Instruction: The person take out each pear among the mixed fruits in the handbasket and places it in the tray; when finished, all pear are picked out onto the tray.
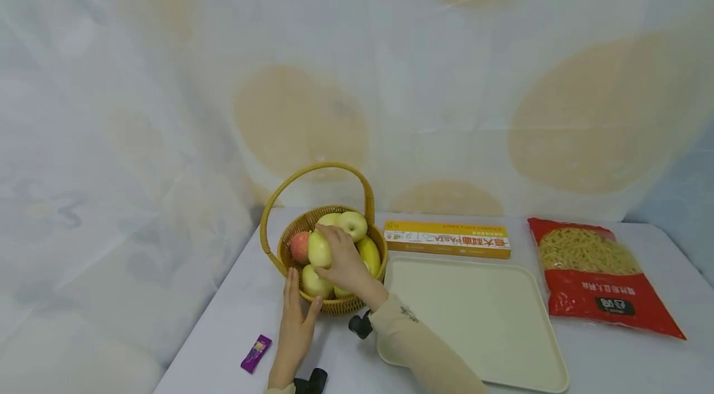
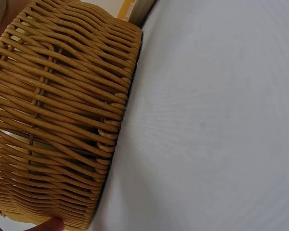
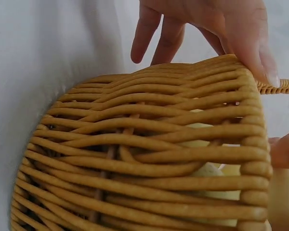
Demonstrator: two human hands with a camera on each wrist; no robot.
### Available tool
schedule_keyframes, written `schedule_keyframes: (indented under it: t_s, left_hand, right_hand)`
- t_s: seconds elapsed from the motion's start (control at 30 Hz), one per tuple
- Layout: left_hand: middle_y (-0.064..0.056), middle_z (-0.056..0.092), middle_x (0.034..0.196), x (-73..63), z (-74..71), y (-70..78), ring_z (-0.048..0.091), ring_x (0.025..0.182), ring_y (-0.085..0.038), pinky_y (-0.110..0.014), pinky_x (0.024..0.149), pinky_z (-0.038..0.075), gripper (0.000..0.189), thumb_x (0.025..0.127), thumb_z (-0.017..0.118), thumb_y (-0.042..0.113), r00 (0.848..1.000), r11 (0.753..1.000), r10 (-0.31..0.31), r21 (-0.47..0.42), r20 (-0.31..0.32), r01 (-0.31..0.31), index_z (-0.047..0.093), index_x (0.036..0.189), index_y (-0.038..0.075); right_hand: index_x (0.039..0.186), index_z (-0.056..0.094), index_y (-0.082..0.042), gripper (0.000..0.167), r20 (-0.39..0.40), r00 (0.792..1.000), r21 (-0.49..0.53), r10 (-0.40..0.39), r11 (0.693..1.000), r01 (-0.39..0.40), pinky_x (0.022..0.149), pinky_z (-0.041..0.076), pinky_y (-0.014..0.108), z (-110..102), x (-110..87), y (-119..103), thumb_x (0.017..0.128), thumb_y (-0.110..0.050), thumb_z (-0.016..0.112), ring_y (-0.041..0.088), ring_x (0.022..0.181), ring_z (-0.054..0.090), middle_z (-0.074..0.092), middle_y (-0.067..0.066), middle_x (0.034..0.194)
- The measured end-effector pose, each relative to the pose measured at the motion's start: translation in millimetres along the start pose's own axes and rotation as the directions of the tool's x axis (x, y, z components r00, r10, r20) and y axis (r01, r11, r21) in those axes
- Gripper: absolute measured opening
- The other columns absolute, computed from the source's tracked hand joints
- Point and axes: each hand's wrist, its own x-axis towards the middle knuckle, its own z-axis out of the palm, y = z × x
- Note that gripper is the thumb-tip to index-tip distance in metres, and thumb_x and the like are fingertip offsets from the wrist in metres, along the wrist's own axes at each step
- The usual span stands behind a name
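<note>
A round wicker basket (image 1: 341,306) with a tall handle (image 1: 320,166) holds several fruits. Inside it, my right hand (image 1: 344,262) grips a yellow-green pear (image 1: 320,250); the fingers are over its top and the thumb is at its side. Around that lie a red fruit (image 1: 299,248), a green apple (image 1: 353,225), a banana (image 1: 369,254) and another pale green fruit (image 1: 316,282). My left hand (image 1: 295,327) rests against the basket's near left side, its fingers extended and thumb spread. In the right wrist view, a digit of the left hand (image 3: 207,24) reaches the rim.
Right of the basket lies a cream tray (image 1: 468,313), with a yellow pasta box (image 1: 447,239) behind it. Farther right is a red bag of pasta (image 1: 605,279). A small purple packet (image 1: 256,354) lies left of my left hand.
</note>
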Motion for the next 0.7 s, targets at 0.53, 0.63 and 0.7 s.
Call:
schedule_keyframes:
  t_s: [0.53, 0.63, 0.7]
  left_hand:
    - [-0.015, 0.006, 0.164, -0.6, -1.7, -1.1, 0.011, 0.149, -0.04, -0.062, 0.116, 0.018, 0.078, 0.098, 0.056, 0.03, 1.0, 1.0, -0.004, 0.007, 0.007, 0.004, 0.008, 0.157, 0.01]
    - [-0.015, 0.006, 0.164, -0.9, -2.0, 0.9, 0.01, 0.15, -0.038, -0.061, 0.117, 0.017, 0.078, 0.098, 0.056, 0.03, 1.0, 1.0, -0.009, 0.002, 0.017, 0.009, 0.008, 0.157, 0.01]
    - [-0.014, 0.005, 0.164, -1.2, -2.2, 1.2, 0.009, 0.15, -0.038, -0.06, 0.118, 0.016, 0.079, 0.098, 0.056, 0.03, 1.0, 1.0, -0.013, -0.001, 0.023, 0.013, 0.008, 0.157, 0.009]
  right_hand:
    - [0.144, 0.038, -0.007, 0.083, -0.322, 0.946, 0.173, -0.035, 0.98, 0.095, 0.092, 0.051, 0.053, -38, -22.3, 25, 0.072, -0.003, 0.078, 0.039, 0.122, 0.046, 0.039, 0.022, 0.136]
    - [0.145, 0.038, -0.008, 0.083, -0.35, 0.936, 0.221, 0.042, 0.975, 0.039, 0.095, 0.05, 0.053, -47, -27.6, 31, 0.072, -0.003, 0.077, 0.038, 0.122, 0.047, 0.036, 0.021, 0.136]
    - [0.144, 0.038, -0.008, 0.083, -0.364, 0.925, 0.267, 0.106, 0.964, -0.005, 0.096, 0.049, 0.054, -52, -31.2, 36, 0.072, -0.003, 0.078, 0.038, 0.123, 0.046, 0.035, 0.02, 0.138]
